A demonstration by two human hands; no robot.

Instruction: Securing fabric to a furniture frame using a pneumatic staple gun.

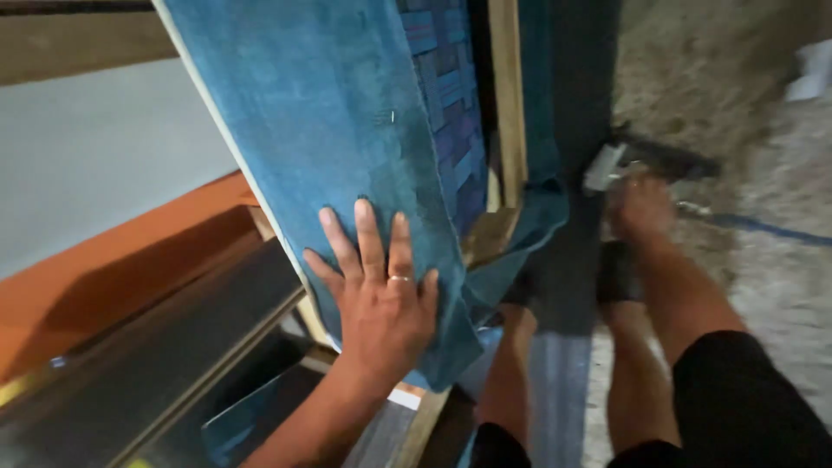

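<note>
1. Where the view starts, nearest the camera, the person's bare legs (641, 347) stand on the sandy floor (780, 286), in black shorts (745, 399).
2. Left hand (381, 295): fingers spread wide, palm flat, pressing blue cloth (347, 147); it grips nothing. A ring shows on one finger.
3. Right hand (641, 204): blurred, low near the floor, apparently closed on a staple gun or similar tool (607, 165); the grip is hard to confirm.
4. The cloth drapes over an upright wooden frame (507, 104); woven webbing (446, 95) shows behind it.
5. Step in hand, judged: smoothing the cover taut on the frame. A next move would call for keeping tension while fastening the edge.
6. Farther left: an orange board (113, 269) and a pale wall (95, 147).
</note>
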